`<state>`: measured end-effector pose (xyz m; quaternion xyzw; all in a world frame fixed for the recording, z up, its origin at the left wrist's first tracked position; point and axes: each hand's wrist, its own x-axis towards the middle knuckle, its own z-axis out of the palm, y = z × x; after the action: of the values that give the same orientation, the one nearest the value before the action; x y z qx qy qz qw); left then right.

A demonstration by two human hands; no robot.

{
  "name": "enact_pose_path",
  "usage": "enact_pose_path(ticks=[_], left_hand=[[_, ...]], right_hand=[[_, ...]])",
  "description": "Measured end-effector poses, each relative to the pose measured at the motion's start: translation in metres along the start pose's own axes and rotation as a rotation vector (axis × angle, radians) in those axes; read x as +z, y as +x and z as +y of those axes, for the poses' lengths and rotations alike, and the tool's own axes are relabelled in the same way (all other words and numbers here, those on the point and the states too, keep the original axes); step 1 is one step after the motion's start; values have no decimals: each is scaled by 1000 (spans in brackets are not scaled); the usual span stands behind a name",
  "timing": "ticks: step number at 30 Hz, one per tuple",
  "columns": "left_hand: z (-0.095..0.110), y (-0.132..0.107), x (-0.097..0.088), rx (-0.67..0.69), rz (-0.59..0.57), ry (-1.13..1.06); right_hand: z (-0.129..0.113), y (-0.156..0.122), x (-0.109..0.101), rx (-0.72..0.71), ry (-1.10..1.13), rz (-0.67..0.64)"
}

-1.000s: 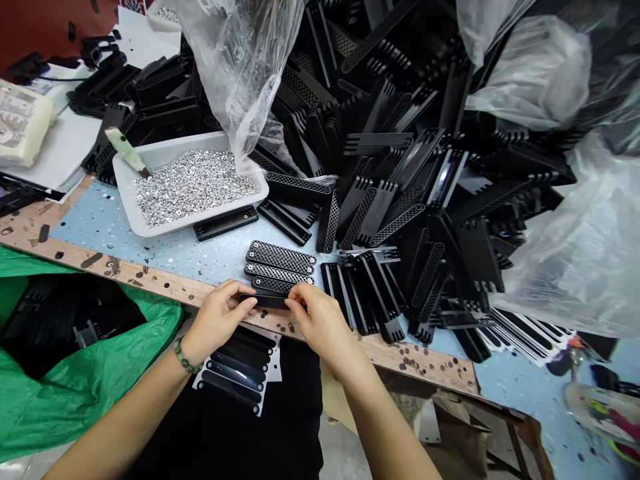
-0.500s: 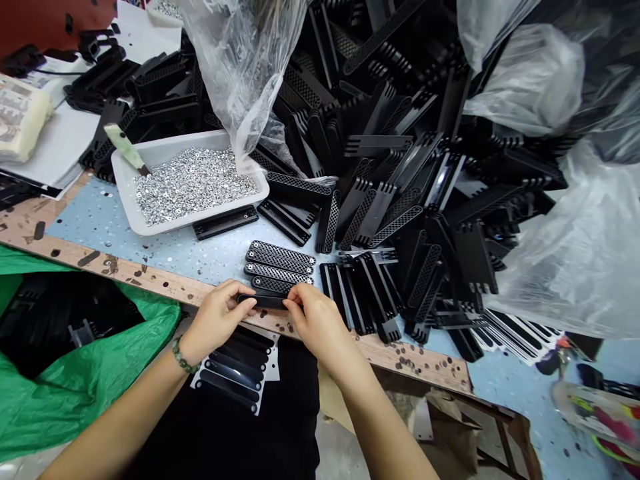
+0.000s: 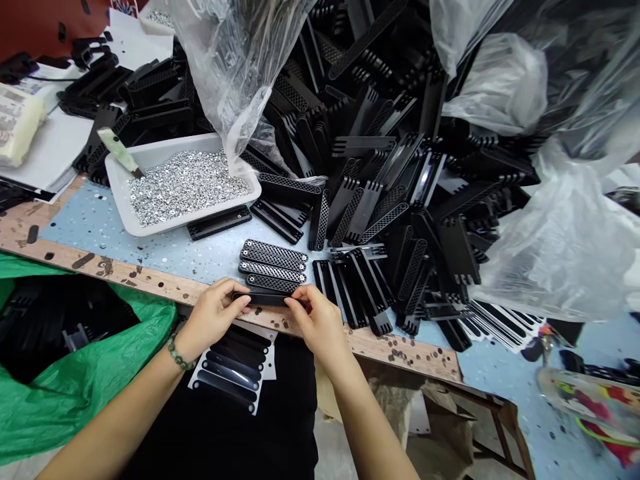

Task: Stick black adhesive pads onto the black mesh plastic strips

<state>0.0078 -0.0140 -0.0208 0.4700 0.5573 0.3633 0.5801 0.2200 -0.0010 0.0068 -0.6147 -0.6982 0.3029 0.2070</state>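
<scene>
Between my hands, at the table's front edge, is a long black plastic piece with rounded ends. My left hand pinches its left end between thumb and fingers. At the other end, my right hand grips it the same way. Just behind lie several black textured bars in a row, with small metal nuts or inserts at their ends. On my lap rests a white sheet carrying glossy black strips with rounded ends.
A white tray of small metal parts, with a green-handled tool, stands at the back left. Black plastic parts heap up behind and to the right, beside clear plastic bags. A green bag of black parts hangs at the left.
The whole view has shifted slightly, with the table's contents sitting a little further left. Both hands keep hold of the black piece; the right thumb and fingers have moved slightly on its end.
</scene>
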Motion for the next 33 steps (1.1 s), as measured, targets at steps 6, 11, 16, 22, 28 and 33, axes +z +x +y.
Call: enact_pose_path(ticks=[6, 11, 16, 22, 28, 33], left_hand=[[0, 0, -2, -20, -9, 24], [-5, 2, 0, -6, 21, 50], [4, -5, 3, 44, 85, 204], [-20, -67, -15, 167, 316, 411], [-107, -91, -35, -218, 162, 333], [-111, -77, -20, -220, 20, 161]], right_hand=[[3, -5, 5, 15, -335, 204], [8, -34, 24, -312, -470, 275], [19, -54, 35, -226, -370, 488], [32, -82, 49, -262, 27, 438], [34, -104, 95, -255, 220, -40], [23, -100, 131, -253, 198, -33]])
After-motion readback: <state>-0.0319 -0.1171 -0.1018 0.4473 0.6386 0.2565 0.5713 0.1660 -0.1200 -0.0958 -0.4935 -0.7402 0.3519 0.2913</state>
